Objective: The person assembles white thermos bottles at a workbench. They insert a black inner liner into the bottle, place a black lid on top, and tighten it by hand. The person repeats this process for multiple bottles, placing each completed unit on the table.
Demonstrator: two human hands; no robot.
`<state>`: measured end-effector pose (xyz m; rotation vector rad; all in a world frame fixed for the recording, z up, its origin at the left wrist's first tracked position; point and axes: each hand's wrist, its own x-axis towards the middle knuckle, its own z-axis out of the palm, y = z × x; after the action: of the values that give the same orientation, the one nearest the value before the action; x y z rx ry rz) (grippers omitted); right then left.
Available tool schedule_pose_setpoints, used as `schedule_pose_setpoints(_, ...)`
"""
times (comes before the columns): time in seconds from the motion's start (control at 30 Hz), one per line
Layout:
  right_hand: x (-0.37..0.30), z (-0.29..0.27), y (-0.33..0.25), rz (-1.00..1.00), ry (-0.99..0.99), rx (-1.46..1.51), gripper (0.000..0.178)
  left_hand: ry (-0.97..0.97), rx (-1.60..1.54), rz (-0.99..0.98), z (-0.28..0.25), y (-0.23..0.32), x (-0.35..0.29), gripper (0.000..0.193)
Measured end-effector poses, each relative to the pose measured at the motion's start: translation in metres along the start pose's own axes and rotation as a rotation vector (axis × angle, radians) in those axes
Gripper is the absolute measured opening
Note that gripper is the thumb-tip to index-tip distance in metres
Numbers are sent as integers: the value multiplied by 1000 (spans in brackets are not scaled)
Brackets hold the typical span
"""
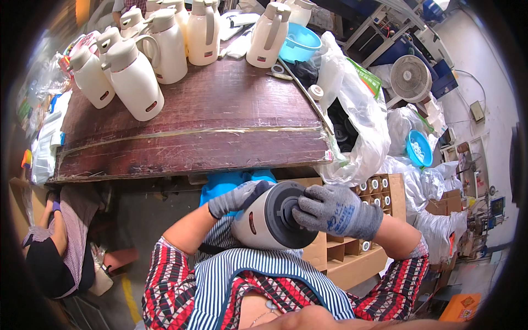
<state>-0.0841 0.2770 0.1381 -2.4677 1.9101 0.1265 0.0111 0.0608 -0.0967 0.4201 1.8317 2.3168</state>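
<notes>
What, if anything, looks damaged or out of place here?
The dark red tabletop looks worn: a long, pale, ragged line crosses it near its front edge. Nothing stands out on the held white jug.

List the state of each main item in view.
Held jug: tipped over, grey base exposed
Left hand: gloved, holding jug's side
Right hand: gloved, fingers curled against base
Table jugs: upright, lidded
Carton: open, divided, partly filled
Bag: open, dark items inside
Bowl: holding white pieces
Fan: upright; can't tell if running
</notes>
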Motion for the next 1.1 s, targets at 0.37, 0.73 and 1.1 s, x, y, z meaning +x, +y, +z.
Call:
schedule_pose_setpoints(0.37, -44, 21, -40, 414, 7, 136, 28, 264, 557, 202, 31, 20, -21, 33)
schedule_pose_setpoints(0.73, -164, 253, -72, 1305, 867, 1398, 24, 496, 944, 74, 50, 41, -79, 46)
schedule_pose_setpoints(1.1, -45, 233, 79, 1075, 921, 566, 17, 522, 2299, -326, -100, 342, -174, 48)
